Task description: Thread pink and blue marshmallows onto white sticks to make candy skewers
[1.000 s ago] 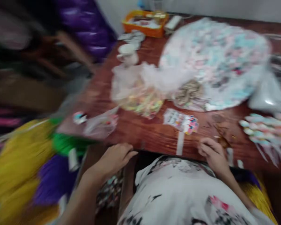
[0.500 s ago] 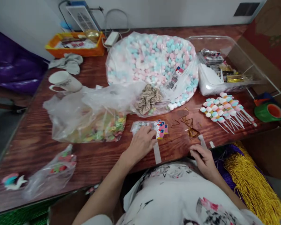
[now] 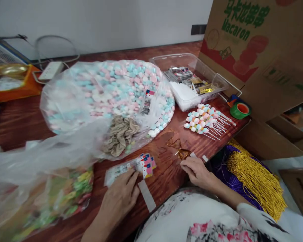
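My left hand (image 3: pixel 122 193) rests on a small fanned stack of clear printed packets (image 3: pixel 146 165), its fingers lying across them and apart. A pale strip of tape (image 3: pixel 146 195) is stuck to the table just right of that hand. My right hand (image 3: pixel 198 172) is low at the table's front edge, fingers loosely bent with a gap to the thumb; nothing shows in it. Just beyond its fingertips is a loose tangle of gold twist ties (image 3: pixel 183 153). Marshmallow skewers (image 3: pixel 203 119) with white sticks lie in a pile farther right.
A big clear bag of pastel marshmallows (image 3: pixel 116 90) fills the back, with crumpled beige cloth (image 3: pixel 122 134) on it. A bag of colourful sweets (image 3: pixel 73 191) lies front left. A clear plastic bin (image 3: pixel 189 104), green tape roll (image 3: pixel 241 109) and cardboard box (image 3: pixel 267 97) stand right.
The view has swung to the right, bringing more of the cardboard box into sight. My left hand stays on the packets; my right hand's fingers reach slightly closer to the twist ties.
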### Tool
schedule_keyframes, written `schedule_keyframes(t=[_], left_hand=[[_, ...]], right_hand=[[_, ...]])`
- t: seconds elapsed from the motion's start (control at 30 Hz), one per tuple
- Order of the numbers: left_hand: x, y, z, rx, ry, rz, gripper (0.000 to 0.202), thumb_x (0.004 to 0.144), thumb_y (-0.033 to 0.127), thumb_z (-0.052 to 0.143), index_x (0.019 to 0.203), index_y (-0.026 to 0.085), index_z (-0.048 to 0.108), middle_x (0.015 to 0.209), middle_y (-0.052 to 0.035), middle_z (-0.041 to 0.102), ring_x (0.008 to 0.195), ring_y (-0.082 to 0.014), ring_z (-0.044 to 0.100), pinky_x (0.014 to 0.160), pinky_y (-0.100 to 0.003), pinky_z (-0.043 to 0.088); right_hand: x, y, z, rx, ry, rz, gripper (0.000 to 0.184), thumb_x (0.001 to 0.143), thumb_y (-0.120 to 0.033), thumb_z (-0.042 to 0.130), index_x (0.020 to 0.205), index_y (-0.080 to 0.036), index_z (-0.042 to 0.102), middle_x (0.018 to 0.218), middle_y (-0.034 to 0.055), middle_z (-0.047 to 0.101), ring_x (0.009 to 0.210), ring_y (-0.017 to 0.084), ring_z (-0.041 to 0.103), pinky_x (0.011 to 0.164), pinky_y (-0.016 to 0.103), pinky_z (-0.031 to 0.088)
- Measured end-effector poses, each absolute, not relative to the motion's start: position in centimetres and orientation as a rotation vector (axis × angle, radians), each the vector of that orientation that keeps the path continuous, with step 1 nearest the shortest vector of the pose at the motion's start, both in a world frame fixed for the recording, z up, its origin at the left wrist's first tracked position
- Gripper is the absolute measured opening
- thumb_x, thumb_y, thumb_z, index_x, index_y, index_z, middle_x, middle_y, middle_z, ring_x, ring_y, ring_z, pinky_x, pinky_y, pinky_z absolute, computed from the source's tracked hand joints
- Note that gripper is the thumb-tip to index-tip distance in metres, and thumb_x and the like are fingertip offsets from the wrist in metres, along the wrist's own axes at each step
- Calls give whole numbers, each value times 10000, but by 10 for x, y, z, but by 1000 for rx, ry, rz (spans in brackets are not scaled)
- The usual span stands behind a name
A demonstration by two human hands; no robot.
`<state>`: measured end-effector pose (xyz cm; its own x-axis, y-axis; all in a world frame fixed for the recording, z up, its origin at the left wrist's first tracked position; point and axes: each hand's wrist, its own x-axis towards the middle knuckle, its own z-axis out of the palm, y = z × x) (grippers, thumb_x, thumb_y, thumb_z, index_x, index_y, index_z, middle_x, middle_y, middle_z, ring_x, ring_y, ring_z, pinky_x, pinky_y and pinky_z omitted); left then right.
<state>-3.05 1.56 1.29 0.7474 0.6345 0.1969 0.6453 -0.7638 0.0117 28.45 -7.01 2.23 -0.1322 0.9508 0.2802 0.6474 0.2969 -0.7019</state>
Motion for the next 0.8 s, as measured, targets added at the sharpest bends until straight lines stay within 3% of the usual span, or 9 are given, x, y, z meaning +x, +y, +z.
schedule_keyframes(t=[0.2, 0.37, 0.53, 0.6, 0.67, 0.8], left_hand=[[-19, 19, 9, -2750, -1036, -89, 352, 826, 98, 443, 1109, 135, 649, 1087, -130, 673, 901, -254, 641, 789, -375, 536], [-30, 22, 2, -2805, -1005, -279, 367, 799, 141, 468, 1132, 120, 622, 1159, -150, 643, 1025, -274, 615, 901, -393, 517], [-25, 13, 19, -2944, -1123, -158, 392, 782, 134, 469, 1153, 111, 597, 1207, -164, 606, 1066, -282, 583, 928, -406, 508], [-15, 11, 26, -2959, -1192, -26, 335, 789, 83, 449, 1075, 100, 622, 1111, -167, 628, 1012, -269, 589, 901, -389, 508], [-7, 10, 28, -2937, -1233, 2, 327, 799, 33, 414, 1037, 95, 630, 1057, -170, 629, 1007, -267, 580, 872, -382, 504], [-4, 10, 24, -2886, -1280, -71, 273, 855, 51, 397, 963, 111, 640, 926, -145, 629, 892, -251, 580, 787, -369, 501]], right_hand=[[285, -59, 32, -1467, -1938, 433, 153, 921, -142, 435, 910, -195, 577, 789, 48, 622, 733, 161, 561, 673, 279, 426], [281, -56, 35, -1420, -1925, 305, 163, 892, -157, 478, 915, -237, 619, 726, 16, 625, 646, 164, 570, 590, 284, 456], [317, -52, 68, -1435, -1484, 199, 202, 870, -171, 533, 1044, -236, 613, 920, 38, 657, 818, 188, 611, 710, 340, 506], [332, -42, 85, -1300, -903, 5, 123, 798, -187, 612, 911, -205, 655, 741, -11, 607, 615, 130, 536, 561, 272, 447], [336, -32, 94, -1157, -724, 26, 71, 755, -182, 630, 820, -182, 657, 665, -32, 570, 496, 85, 432, 462, 227, 352], [307, -36, 81, -1357, -1208, 281, 125, 784, -143, 636, 884, -200, 685, 784, 11, 648, 689, 148, 589, 634, 293, 482]])
